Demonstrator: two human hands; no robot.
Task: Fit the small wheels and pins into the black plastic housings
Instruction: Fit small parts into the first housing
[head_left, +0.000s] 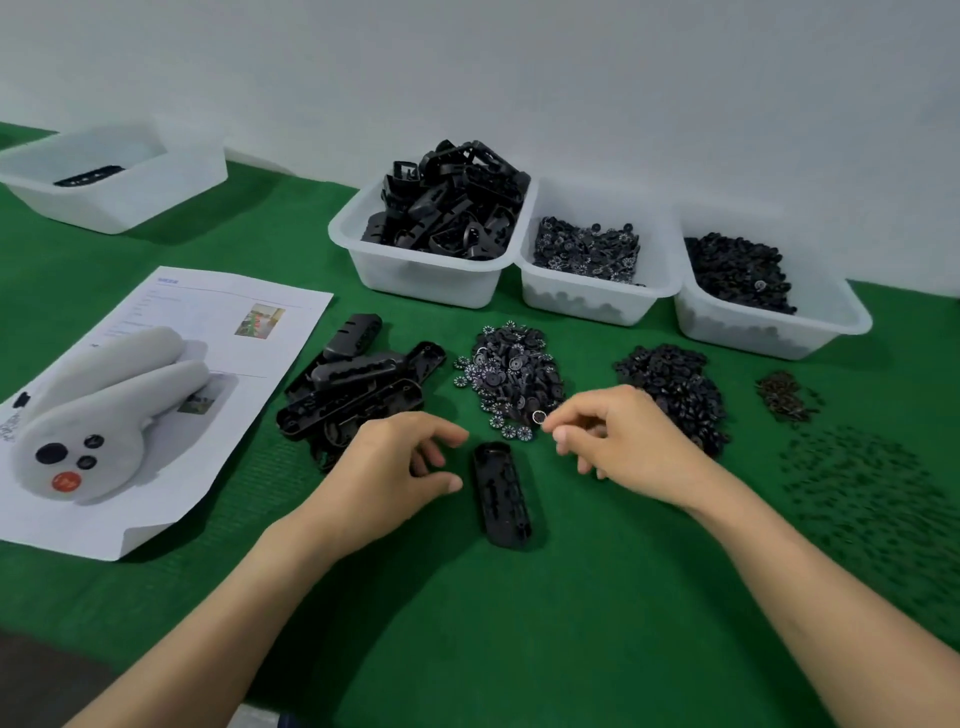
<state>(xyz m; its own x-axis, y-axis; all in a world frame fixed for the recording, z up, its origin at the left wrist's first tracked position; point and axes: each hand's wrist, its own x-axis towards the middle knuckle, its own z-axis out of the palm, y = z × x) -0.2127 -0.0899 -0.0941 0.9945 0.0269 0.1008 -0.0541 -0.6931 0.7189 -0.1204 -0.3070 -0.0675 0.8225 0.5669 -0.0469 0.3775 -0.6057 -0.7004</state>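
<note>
Wheel (538, 417) pinched in right fingers (571, 415), housing (501, 493) beside

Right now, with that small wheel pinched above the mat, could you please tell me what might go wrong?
The right hand holds the small wheel by a fingertip grip only; it could slip into the wheel pile beside it. The housing lies loose on the green mat, and the left hand seems not to hold it, so pressing a wheel in may shift it.

On the table (571, 623), a row of three tubs (587, 306) stands far, a fourth tub (130, 208) far left. Nearer lie heaps: housings (353, 384) left, wheels (514, 374) middle, pins (784, 397) right. A single housing (501, 493) lies nearest, before the wheels; a sheet (208, 312) lies left.
</note>
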